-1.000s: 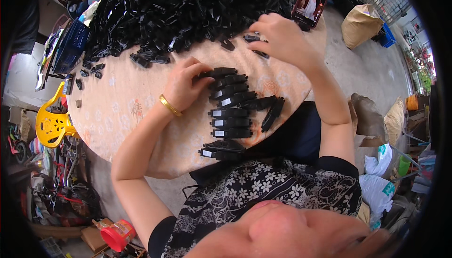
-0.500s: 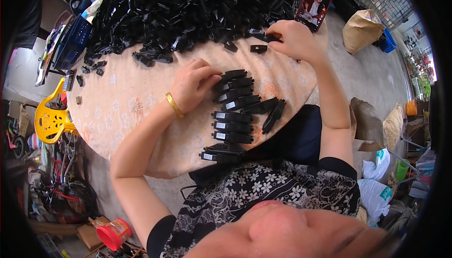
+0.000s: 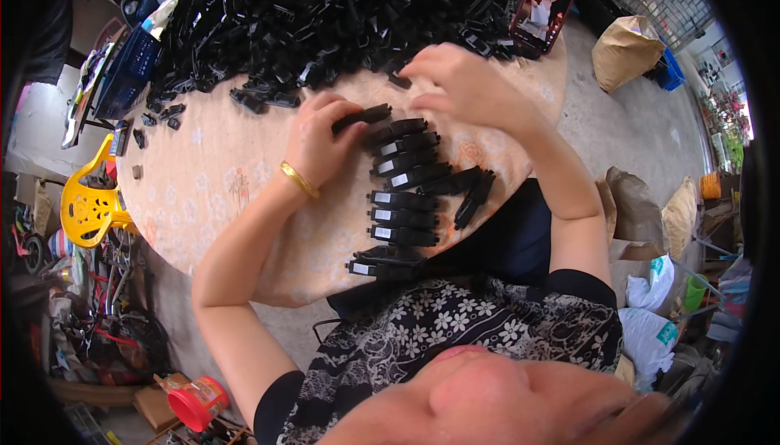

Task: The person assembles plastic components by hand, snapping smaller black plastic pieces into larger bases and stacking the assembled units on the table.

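Round table with a peach flower-print cloth [image 3: 203, 201] over it, and closest to the person's lap there's a column of black oblong plastic parts with pale patches on their left ends [image 3: 404, 218]. Call that the landmark. Two loose black oblong parts [image 3: 473, 201] sit skewed at its right side.

Just past the column's far end, the left hand [image 3: 321, 136], gold bangle on the wrist, has a single black oblong plastic part [image 3: 363, 117] pinched between thumb and fingers. Its long axis runs left to right, tilted so the free end aims off toward the right hand [image 3: 413, 89]. Left is obviously the nearer one, since it's got the thing. Right hovers beyond and right of the column, thumb and forefinger spread, nothing showing between them. One small black piece [image 3: 396, 80] is right by that forefinger; can't tell if they're touching.

Far side of the column: big heap of glossy black plastic pieces [image 3: 325, 14] blocking that way, plus an upright lit-up phone [image 3: 544, 10] at far right.
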`<control>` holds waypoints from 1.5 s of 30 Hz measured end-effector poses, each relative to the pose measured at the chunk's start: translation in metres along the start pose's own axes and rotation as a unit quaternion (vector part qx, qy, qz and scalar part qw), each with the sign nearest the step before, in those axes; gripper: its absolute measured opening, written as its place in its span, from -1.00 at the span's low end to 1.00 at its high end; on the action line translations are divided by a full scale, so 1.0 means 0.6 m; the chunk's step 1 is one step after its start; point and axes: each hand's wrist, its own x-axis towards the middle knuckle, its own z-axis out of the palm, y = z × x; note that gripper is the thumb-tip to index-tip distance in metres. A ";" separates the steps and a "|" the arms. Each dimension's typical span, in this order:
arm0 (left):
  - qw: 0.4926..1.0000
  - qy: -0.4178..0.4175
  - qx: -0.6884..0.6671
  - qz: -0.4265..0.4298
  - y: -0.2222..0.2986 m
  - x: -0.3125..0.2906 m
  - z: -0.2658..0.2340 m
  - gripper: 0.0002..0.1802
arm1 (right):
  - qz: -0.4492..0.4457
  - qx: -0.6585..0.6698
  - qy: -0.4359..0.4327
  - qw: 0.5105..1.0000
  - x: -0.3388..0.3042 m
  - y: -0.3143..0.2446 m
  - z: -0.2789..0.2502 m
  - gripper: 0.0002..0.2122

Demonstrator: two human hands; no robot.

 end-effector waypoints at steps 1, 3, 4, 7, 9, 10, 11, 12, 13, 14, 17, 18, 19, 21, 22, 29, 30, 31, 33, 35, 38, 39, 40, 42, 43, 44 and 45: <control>1.000 0.001 -0.002 0.000 -0.001 0.003 0.001 -0.76 | 0.018 -0.038 0.002 0.999 -0.010 0.021 -0.010 -0.65; 1.000 0.006 0.005 -0.019 -0.003 0.006 0.001 -0.78 | 0.074 -0.086 -0.040 0.993 -0.024 0.034 -0.021 -0.65; 1.000 0.007 0.004 -0.019 -0.002 0.007 0.001 -0.78 | 0.134 -0.133 -0.080 0.979 -0.028 0.038 -0.024 -0.66; 1.000 -0.017 0.017 -0.008 0.000 0.010 0.003 -0.78 | 0.121 -0.099 -0.070 0.985 -0.026 0.041 -0.019 -0.72; 1.000 -0.015 0.008 -0.008 -0.002 0.008 0.006 -0.78 | 0.105 -0.083 -0.060 0.989 -0.024 0.041 -0.014 -0.74; 1.000 -0.015 0.009 -0.009 -0.002 0.008 0.007 -0.78 | 0.076 -0.057 -0.033 0.995 -0.024 0.041 -0.010 -0.75; 1.000 -0.014 0.009 -0.007 -0.001 0.008 0.007 -0.78 | 0.046 -0.030 -0.007 0.998 -0.022 0.040 -0.008 -0.75; 1.000 -0.013 0.010 -0.006 -0.001 0.008 0.008 -0.78 | 0.046 -0.030 -0.007 0.998 -0.020 0.037 -0.007 -0.75; 1.000 -0.012 0.011 -0.008 -0.001 0.008 0.008 -0.78 | 0.043 0.036 -0.017 0.998 -0.015 0.025 -0.008 -0.76; 1.000 -0.015 0.012 -0.006 -0.001 0.009 0.007 -0.78 | 0.040 0.102 -0.027 0.994 -0.011 0.014 -0.006 -0.76; 1.000 -0.016 0.009 -0.003 0.000 0.011 0.010 -0.78 | 0.035 0.172 -0.021 0.984 -0.007 -0.001 0.029 -0.76; 1.000 -0.015 0.005 -0.001 0.000 0.012 0.011 -0.78 | 0.039 0.219 -0.004 0.975 -0.005 -0.006 0.039 -0.75; 1.000 -0.014 0.006 -0.003 -0.002 0.010 0.011 -0.78 | 0.077 0.234 -0.043 0.968 0.001 -0.018 0.035 -0.76; 0.999 -0.013 0.032 0.006 -0.004 0.008 0.010 -0.76 | 0.099 0.266 -0.058 0.957 0.011 -0.022 0.038 -0.76; 0.999 -0.013 0.032 0.007 -0.003 0.008 0.010 -0.76 | 0.125 0.294 -0.070 0.945 0.012 -0.022 0.038 -0.76; 0.999 -0.003 0.039 -0.009 0.001 0.010 0.016 -0.75 | 0.088 0.277 -0.086 0.953 0.015 -0.007 0.045 -0.77; 0.999 0.000 0.043 -0.012 0.001 0.010 0.016 -0.75 | 0.049 0.216 -0.062 0.973 0.015 -0.009 0.046 -0.79; 0.999 -0.001 0.042 -0.011 0.001 0.011 0.016 -0.75 | 0.010 0.153 -0.038 0.988 0.015 -0.010 0.047 -0.81; 1.000 -0.009 0.014 -0.023 0.004 0.012 0.014 -0.78 | -0.013 0.123 -0.014 0.992 0.015 -0.009 0.050 -0.80; 0.999 -0.012 -0.001 -0.039 0.009 0.011 0.006 -0.78 | -0.037 0.095 0.009 0.995 0.015 -0.011 0.052 -0.79; 0.997 -0.021 -0.011 -0.072 0.005 0.006 -0.004 -0.79 | -0.036 0.032 -0.011 0.999 0.017 -0.014 0.042 -0.81; 0.996 -0.026 -0.007 -0.089 0.003 0.006 -0.006 -0.79 | -0.041 0.014 -0.023 0.999 0.015 -0.011 0.038 -0.82; 0.996 -0.027 -0.007 -0.089 0.004 0.008 -0.007 -0.79 | -0.048 -0.003 -0.035 0.998 0.015 -0.008 0.035 -0.84; 0.997 -0.034 -0.011 -0.074 0.005 0.013 -0.009 -0.80 | -0.049 0.009 -0.033 0.998 0.015 -0.004 0.035 -0.84; 0.996 -0.035 -0.010 -0.076 0.001 0.013 -0.008 -0.80 | -0.050 0.023 -0.031 0.998 0.014 -0.004 0.037 -0.84; 0.997 -0.032 -0.028 -0.070 -0.006 0.014 -0.006 -0.80 | -0.050 0.025 -0.031 0.998 0.016 -0.003 0.037 -0.84; 0.996 -0.028 -0.046 -0.064 -0.009 0.013 -0.005 -0.81 | -0.052 0.023 -0.046 0.997 0.023 -0.002 0.036 -0.86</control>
